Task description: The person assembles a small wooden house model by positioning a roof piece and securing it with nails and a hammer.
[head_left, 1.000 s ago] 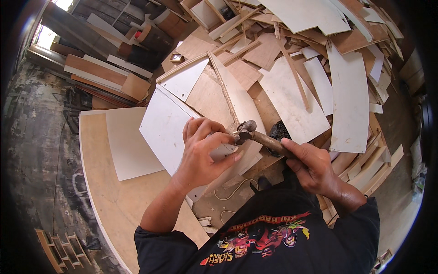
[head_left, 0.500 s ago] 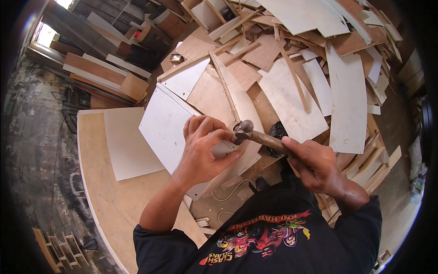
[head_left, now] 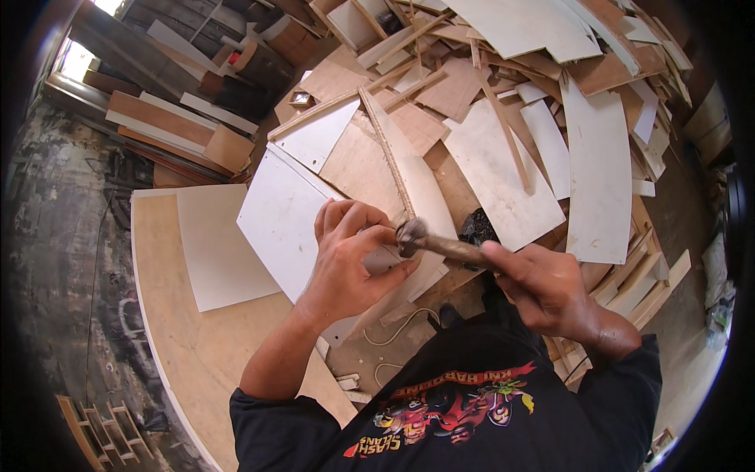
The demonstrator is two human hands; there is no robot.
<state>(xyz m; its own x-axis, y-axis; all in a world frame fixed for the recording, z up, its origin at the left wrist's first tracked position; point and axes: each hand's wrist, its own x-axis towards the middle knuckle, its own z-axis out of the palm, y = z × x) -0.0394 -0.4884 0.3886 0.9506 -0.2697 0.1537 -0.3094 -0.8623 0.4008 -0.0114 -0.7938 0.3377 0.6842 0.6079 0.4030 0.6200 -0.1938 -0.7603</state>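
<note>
My right hand (head_left: pixel 543 287) is wrapped round the wooden handle of a hammer (head_left: pixel 454 249). The hammer's dark metal head lies right by the fingertips of my left hand (head_left: pixel 344 256). That left hand rests at the near corner of a box-like frame of white-faced boards (head_left: pixel 275 216), its fingers bent toward the thumb. Whatever is between those fingers is hidden by them and the hammer head. A narrow board edge (head_left: pixel 385 149) of the frame runs away from the corner, beside a bare plywood panel inside.
A dark container of small pieces (head_left: pixel 477 226) stands right of the frame. Offcuts, including a long white board (head_left: pixel 599 173), pile up at the far right. A large plywood sheet (head_left: pixel 181 346) lies to the left, and a pale cable (head_left: pixel 397 334) loops on the floor.
The hammer head has shifted slightly left and down at the frame's corner, and the right hand has tilted with it. My left hand stays almost in place.
</note>
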